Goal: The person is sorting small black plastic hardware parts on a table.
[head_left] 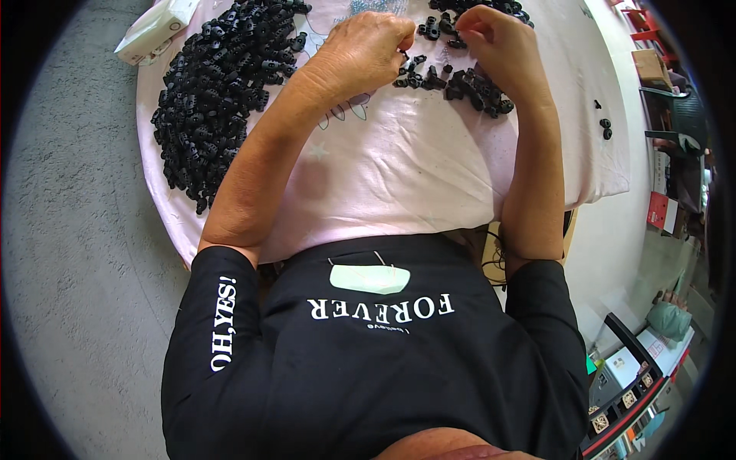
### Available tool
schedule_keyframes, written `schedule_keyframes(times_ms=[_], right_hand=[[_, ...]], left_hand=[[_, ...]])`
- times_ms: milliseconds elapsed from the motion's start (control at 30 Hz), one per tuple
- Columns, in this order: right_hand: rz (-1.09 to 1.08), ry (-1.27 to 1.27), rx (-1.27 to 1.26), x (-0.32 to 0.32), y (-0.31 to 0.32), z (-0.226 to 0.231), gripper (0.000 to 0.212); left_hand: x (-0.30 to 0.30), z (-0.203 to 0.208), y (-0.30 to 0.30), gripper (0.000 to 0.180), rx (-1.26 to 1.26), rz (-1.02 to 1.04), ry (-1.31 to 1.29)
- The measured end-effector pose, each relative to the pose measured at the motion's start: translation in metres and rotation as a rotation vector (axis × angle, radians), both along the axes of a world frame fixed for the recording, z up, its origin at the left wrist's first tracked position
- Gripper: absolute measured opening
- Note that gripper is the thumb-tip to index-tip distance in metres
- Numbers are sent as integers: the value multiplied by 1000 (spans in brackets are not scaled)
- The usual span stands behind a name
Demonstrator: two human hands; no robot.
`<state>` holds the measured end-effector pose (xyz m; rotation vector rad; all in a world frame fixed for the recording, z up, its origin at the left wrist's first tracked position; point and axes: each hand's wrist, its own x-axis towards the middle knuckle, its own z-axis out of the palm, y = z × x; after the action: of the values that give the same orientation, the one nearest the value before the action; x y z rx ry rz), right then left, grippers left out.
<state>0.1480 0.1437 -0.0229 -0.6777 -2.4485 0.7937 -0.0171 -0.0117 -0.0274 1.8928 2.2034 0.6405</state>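
Observation:
My left hand [364, 50] is closed at the far side of the table, its fingertips pinched on a small black plastic piece [403, 54] that shows only in part. To its right, my right hand [502, 54] has its thumb and fingers bent together; whatever they may hold is hidden. Below and between the hands lie loose black plastic pieces [415, 80], which look like cord locks. A denser cluster of these pieces [479, 93] rests beside my right wrist. More black pieces [506, 8] are heaped behind my right hand.
A large pile of black plastic pieces [218, 92] covers the table's left side. A white tissue pack [157, 31] sits at the far left edge. A few stray pieces [606, 123] lie right on the pale pink tablecloth [399, 176]. A dark chair [678, 115] stands beyond.

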Motion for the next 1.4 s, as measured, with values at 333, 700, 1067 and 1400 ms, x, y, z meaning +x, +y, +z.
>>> schedule_keyframes(times_ms=[333, 700, 1067, 1400], right_hand=[[-72, 105, -28, 7, 20, -2, 9], [78, 5, 192, -11, -21, 6, 13], [85, 116, 262, -15, -14, -10, 16], [762, 825, -1030, -24, 22, -46, 8]], left_hand=[[-2, 9, 0, 14, 146, -55, -103], [-7, -7, 6, 13, 253, -7, -27], [4, -14, 11, 12, 214, 71, -87], [9, -14, 16, 11, 231, 26, -65]])
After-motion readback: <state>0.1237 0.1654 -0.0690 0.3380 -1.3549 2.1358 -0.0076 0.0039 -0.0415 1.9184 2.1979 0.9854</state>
